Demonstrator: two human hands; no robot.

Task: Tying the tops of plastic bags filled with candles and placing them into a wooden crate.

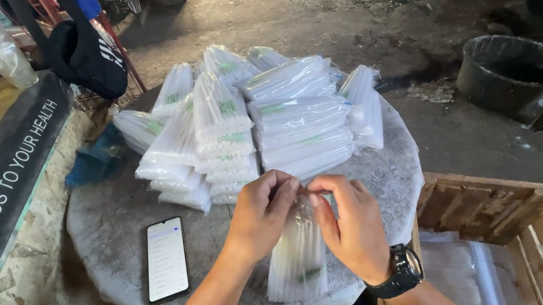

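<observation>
Both my hands are pinched on the top end of a clear plastic packet of white sticks [299, 255] — left hand [264, 213] and right hand [351, 224] fingertips meeting there. It lies on the round grey stone table [106, 226], just before the stacked pile of matching clear packets [251, 122], a smartphone with a lit white screen [166, 259] off to my left.

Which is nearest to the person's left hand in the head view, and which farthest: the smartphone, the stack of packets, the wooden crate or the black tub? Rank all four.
Measured from the left hand:
1. Stack of packets, just beyond the hand on the round table.
2. Smartphone, to its left, on the table.
3. Wooden crate, off to the right, on the floor.
4. Black tub, far right, on the ground.
</observation>
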